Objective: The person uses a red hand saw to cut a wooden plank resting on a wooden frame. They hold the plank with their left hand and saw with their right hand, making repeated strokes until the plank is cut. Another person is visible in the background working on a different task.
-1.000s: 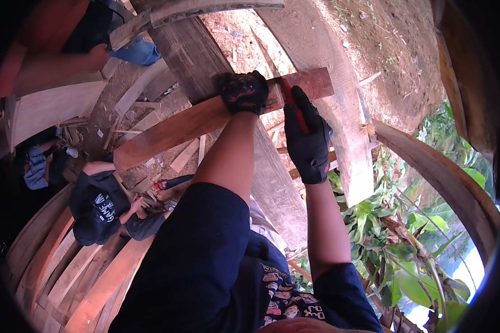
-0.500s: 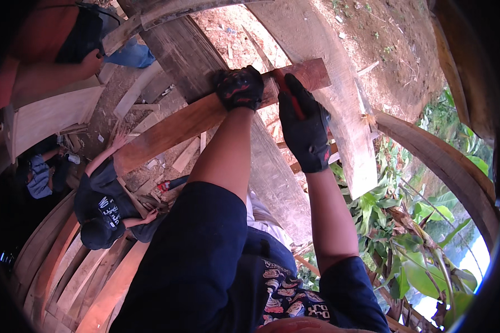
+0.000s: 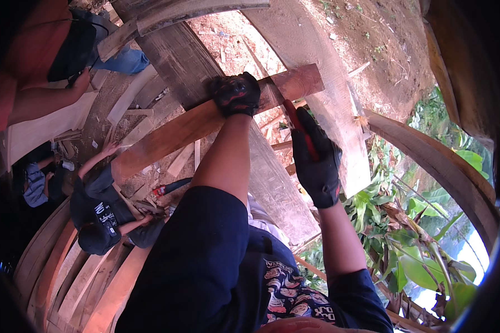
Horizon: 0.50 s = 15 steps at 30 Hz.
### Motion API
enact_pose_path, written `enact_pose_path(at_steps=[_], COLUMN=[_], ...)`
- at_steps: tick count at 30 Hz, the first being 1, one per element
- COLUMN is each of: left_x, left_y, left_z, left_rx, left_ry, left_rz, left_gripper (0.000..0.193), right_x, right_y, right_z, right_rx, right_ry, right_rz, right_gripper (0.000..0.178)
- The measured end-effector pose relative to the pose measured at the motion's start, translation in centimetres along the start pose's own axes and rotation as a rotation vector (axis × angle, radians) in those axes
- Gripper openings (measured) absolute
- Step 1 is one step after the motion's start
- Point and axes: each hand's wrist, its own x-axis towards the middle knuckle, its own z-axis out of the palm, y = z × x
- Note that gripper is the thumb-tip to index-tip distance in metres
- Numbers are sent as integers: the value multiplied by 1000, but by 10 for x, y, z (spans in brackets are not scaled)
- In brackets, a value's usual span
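Observation:
A reddish-brown wooden board [image 3: 175,131] runs slantwise across two wider planks. My left hand [image 3: 236,95], in a black glove with red marks, is closed over the board and holds it down. Just to the right, my right hand [image 3: 316,158], gloved in black too, grips the red handle of a hand saw [image 3: 290,114]. The saw's thin dark blade lies across the board, a little right of my left hand. Its far part shows only as a narrow strip beyond the board's edge.
Under the board lie a dark plank [image 3: 175,58] and a pale plank [image 3: 325,72]. At left, a person in a dark cap [image 3: 97,236] reaches toward the board's near end. Another person [image 3: 50,94] is at the upper left. Stacked boards [image 3: 94,288] fill the lower left; leafy plants [image 3: 422,266] grow at right.
My right hand has drawn back toward me and slightly right, bringing the saw handle off the board's near edge. My left hand stays on the board.

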Motion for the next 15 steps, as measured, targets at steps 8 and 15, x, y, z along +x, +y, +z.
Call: enact_pose_path(at_steps=[8, 15], left_x=[3, -8], left_y=[4, -6], left_z=[-6, -16], left_rx=[5, 12], left_ry=[114, 109], left_rz=[6, 1], left_gripper=[50, 57], right_x=[-16, -86], right_y=[3, -32], right_z=[9, -43], right_rx=[-57, -49], right_ry=[60, -70], right_rz=[-150, -137], right_gripper=[45, 57])
